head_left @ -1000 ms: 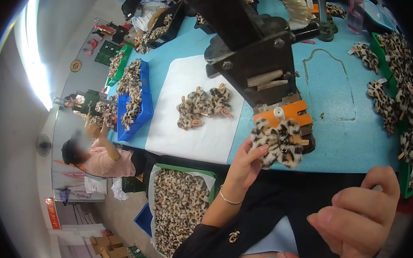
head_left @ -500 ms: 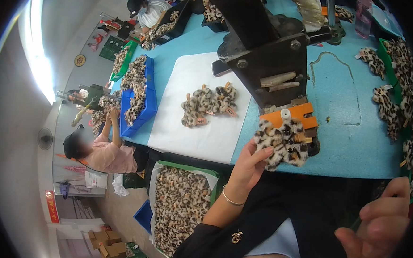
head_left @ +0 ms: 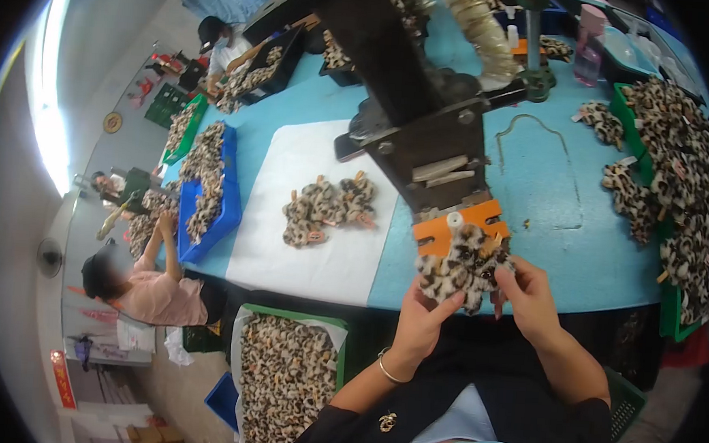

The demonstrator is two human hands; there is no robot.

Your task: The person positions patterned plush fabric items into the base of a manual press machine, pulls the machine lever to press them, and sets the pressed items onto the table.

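My left hand [head_left: 423, 327] pinches the left edge of a spotted plush toy [head_left: 467, 269], cream with black patches. At the toy's right edge, my right hand [head_left: 530, 301] has thumb and fingers closed on it. The toy lies against an orange plate [head_left: 433, 236] at the front of a black bench machine [head_left: 431, 157]. A white round piece [head_left: 454, 219] sits on the plate just above the toy. Several similar plush toys [head_left: 323, 202] lie to the left on a white sheet [head_left: 275, 265].
A green crate [head_left: 672, 318] heaped with plush stands at the right table edge. Lower left is a paper-lined crate [head_left: 340, 322] full of small plush pieces. A blue bin [head_left: 230, 206] stands near a co-worker in pink [head_left: 163, 297]. A bottle [head_left: 590, 53] stands at the back.
My right hand has come from the lower right to the toy and taken hold of its right side. My left hand still grips the toy. The view has shifted somewhat.
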